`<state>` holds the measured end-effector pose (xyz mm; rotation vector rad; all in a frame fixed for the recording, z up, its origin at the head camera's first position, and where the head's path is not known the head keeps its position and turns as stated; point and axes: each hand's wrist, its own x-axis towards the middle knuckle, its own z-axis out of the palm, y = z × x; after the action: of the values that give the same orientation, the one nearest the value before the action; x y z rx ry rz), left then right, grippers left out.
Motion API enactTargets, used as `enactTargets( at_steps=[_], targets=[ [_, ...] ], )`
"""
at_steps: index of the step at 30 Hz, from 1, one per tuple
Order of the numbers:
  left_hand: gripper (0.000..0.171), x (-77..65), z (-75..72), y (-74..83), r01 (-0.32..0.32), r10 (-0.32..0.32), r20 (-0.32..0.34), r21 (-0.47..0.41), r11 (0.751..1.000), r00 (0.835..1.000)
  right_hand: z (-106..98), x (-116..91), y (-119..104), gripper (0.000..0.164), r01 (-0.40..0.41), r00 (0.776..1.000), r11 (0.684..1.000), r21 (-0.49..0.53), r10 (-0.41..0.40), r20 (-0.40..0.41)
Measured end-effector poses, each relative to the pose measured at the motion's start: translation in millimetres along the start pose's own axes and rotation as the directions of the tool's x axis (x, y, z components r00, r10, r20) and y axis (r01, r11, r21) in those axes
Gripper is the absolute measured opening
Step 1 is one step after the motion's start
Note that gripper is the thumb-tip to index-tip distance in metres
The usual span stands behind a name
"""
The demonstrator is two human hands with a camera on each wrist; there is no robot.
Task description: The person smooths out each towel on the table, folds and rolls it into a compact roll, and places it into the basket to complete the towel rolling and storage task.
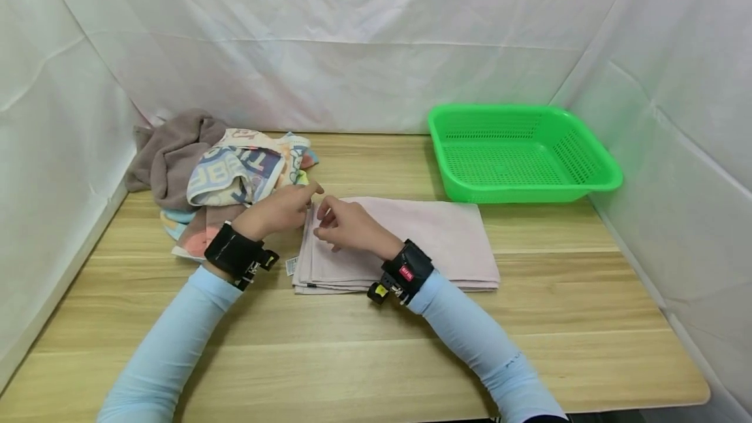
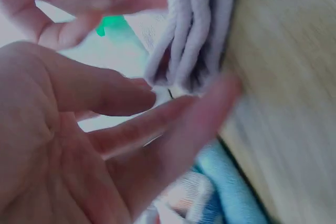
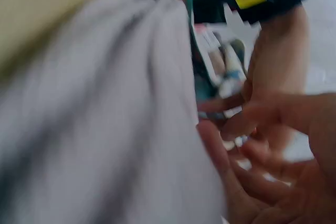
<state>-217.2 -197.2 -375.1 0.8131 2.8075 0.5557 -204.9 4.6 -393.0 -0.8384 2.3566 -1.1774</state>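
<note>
A folded pale pink towel (image 1: 423,234) lies flat on the table, its stacked layers (image 2: 191,30) showing in the left wrist view. My left hand (image 1: 279,209) is just off the towel's far left corner, fingers extended and nothing between them. Over the towel's left part is my right hand (image 1: 355,224), its fingers loosely bent and empty. Whether its fingertips touch the cloth I cannot tell. A small white label (image 1: 291,266) sticks out at the towel's left edge. The right wrist view is blurred, with the towel (image 3: 121,114) close to the right hand (image 3: 283,156).
A rumpled heap of cloths stands at the back left: a brown towel (image 1: 182,155), a printed cloth (image 1: 220,172) and others beneath. At the back right sits a green perforated basket (image 1: 523,194). White fabric walls (image 1: 364,70) border the wooden table (image 1: 329,358).
</note>
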Motion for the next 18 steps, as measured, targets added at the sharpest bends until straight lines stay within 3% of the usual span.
enactTargets(
  at_steps=[4,7,10,11,14,16,18],
  targets=[
    [0.023,-5.6,2.4,15.2,-0.004,0.018,-0.068,0.195,0.981,0.998,-21.0,-7.7,10.3,0.012,0.073,0.996,0.979,-0.193,-0.081,-0.032],
    [0.018,-15.1,9.9,38.9,0.029,0.021,-0.109,0.436,0.899,0.994,-40.1,-19.4,21.6,0.016,0.11,0.992,0.936,-0.334,-0.126,-0.028],
    [0.018,-27.4,22.6,72.9,0.009,0.065,-0.107,0.583,0.812,0.992,-60.1,-31.9,40.1,0.023,0.139,0.99,0.896,-0.422,-0.135,0.039],
    [0.019,-30.9,27.6,83.3,-0.017,0.085,-0.089,0.588,0.809,0.992,-66.4,-35.8,46.3,0.024,0.141,0.99,0.885,-0.443,-0.125,0.065],
    [0.028,-37.1,40.0,105.4,-0.153,0.176,0.003,0.507,0.848,0.984,-80.9,-45.9,63.3,0.024,0.129,0.99,0.867,-0.481,-0.086,0.111],
    [0.031,-37.5,46.2,109.8,-0.213,0.208,0.062,0.439,0.873,0.976,-87.4,-53.3,71.1,0.026,0.12,0.991,0.849,-0.515,-0.069,0.117],
    [0.032,-36.4,48.8,109.1,-0.227,0.203,0.101,0.4,0.888,0.974,-91.7,-60.3,77.0,0.03,0.106,0.992,0.83,-0.547,-0.054,0.111]
  ],
)
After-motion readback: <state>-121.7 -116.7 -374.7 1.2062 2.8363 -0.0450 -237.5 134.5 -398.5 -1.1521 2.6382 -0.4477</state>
